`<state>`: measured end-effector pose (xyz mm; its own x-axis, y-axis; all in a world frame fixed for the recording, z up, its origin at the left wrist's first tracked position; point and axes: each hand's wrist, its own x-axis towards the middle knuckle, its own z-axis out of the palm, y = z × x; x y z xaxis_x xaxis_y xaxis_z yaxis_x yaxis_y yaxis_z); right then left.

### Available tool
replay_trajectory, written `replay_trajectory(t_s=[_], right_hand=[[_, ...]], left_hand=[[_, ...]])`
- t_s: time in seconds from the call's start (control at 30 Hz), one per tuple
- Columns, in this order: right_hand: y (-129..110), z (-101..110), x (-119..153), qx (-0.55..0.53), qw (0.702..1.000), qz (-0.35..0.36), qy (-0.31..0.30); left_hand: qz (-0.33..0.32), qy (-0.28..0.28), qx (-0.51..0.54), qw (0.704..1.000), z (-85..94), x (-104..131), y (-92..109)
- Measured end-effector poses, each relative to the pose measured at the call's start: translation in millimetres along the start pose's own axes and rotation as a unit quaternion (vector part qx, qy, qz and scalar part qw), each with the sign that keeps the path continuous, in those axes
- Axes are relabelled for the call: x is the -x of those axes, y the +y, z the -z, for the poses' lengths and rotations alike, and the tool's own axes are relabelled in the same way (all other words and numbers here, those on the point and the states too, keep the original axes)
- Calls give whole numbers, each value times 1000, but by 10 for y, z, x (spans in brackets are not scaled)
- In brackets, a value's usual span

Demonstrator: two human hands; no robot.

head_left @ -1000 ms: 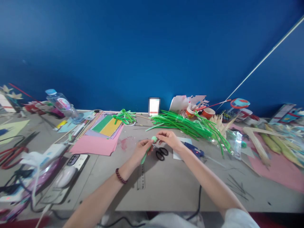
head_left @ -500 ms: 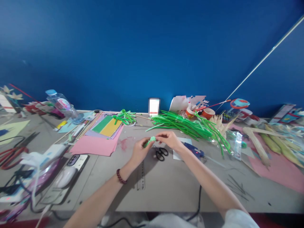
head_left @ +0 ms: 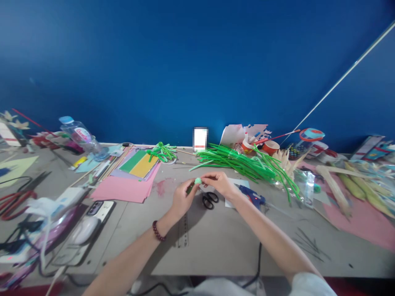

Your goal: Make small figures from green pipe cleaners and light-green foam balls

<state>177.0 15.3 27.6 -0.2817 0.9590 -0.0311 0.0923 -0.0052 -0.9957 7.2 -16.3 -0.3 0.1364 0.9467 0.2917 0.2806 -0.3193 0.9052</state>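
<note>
A small, bunched light green pipe cleaner [head_left: 198, 181] is pinched between the fingers of my left hand [head_left: 183, 195]. From the other side, my right hand [head_left: 219, 183] has thumb and forefinger pressed together at its edge. Whether the right fingertips grip a strand of it is too small to make out. Black-handled scissors [head_left: 210, 200] lie on the table just under both hands. A clear ruler [head_left: 183, 234] rests below my left wrist, partly covered by its shadow. Behind the hands spreads a big bundle of green pipe cleaners [head_left: 237, 162].
A blue glue gun [head_left: 253, 196] sits right of my right hand. Pink paper [head_left: 123, 189] with coloured sheets lies to the left, beside a phone [head_left: 100, 209] and a white mouse [head_left: 87, 229]. A plastic bottle [head_left: 82, 133] leans near the wall. Corn husks [head_left: 354, 181] are at far right.
The light green piece has turned slightly in my fingers, and less of it shows along my left hand. Both hands have barely shifted; the table things are unmoved.
</note>
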Motion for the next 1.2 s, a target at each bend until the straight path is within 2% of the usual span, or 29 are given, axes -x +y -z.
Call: replay_trajectory(t_s=[0.33,0.5,0.67,0.83,1.0,1.2], right_hand=[[-67,-19,32,-5,999,16,-31],[-79,-14,38,22,999,27,-26],[-33,-8,11,69,997,44,6],[-32,10,8,154,980,111,51],[-47,6,37,192,970,150,8],[-40,8,37,219,960,174,-2]], left_hand=[[55,-24,67,996,-25,4,-42],[105,-37,139,984,-41,-29,18],[178,-73,230,954,-25,-71,30],[252,-98,321,908,-16,-89,-63],[279,-76,371,882,-7,-99,-50],[297,-105,430,846,24,-133,-25]])
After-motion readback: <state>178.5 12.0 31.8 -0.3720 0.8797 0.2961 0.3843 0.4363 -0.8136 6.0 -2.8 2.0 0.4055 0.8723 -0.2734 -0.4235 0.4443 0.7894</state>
